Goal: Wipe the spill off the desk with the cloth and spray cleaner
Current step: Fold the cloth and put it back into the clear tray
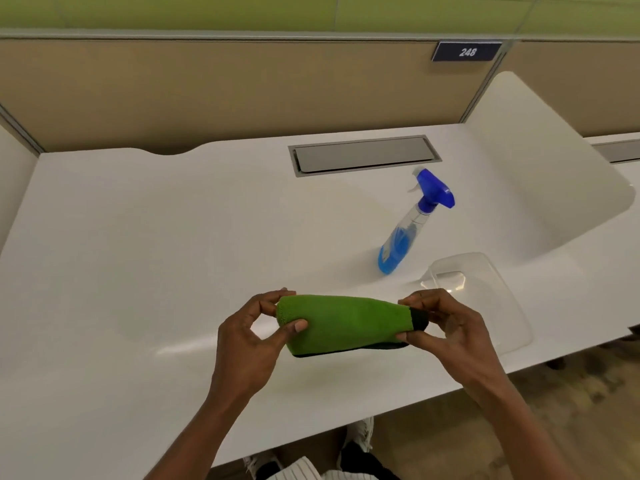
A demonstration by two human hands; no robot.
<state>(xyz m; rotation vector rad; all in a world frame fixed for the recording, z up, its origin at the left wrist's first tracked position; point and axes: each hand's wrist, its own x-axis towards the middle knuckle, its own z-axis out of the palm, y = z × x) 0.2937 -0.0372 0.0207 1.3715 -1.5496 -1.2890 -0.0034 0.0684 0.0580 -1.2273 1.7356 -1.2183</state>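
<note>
white desk (138, 254); both hands, left (252, 337) and right (446, 327), pinching folded green cloth (343, 323) ends.

Office or study-hall cubicle desk.
A white desk (138, 237) sits between tan partition panels (207, 91), with a numbered plate "248" (467, 51) and a recessed cable hatch (363, 155) in its surface.

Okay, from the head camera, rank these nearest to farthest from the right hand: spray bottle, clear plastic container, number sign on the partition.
1. Clear plastic container: on the desk just beyond the right hand.
2. Spray bottle: farther back, standing.
3. Number sign: up on the partition.
</note>
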